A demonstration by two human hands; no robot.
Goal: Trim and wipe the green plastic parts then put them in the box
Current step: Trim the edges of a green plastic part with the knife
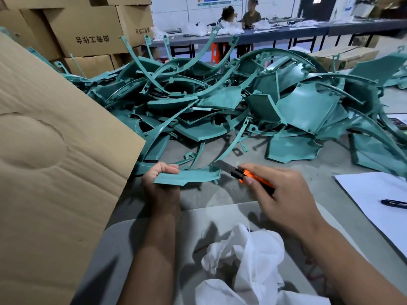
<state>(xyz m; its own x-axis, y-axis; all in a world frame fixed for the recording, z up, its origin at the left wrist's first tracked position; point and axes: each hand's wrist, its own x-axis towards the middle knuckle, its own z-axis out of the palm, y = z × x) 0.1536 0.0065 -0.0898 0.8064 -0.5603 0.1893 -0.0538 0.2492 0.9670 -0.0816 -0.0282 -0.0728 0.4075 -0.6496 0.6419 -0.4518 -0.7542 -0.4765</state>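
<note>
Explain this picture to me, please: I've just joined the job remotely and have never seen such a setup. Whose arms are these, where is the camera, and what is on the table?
There is no machine here. A person wears one camera on the head, looking forward and down, so the two bare arms are that person's own.

The left hand curls its fingers round one end of a curved green plastic part. The right hand grips an orange and black utility knife, its blade at the part's other end, apparently trimming it.

Beyond lies a big pile of green plastic parts on the grey table. A crumpled white cloth lies near the person. A brown cardboard flap stands at the left, white paper with a dark pen at the right.
</note>
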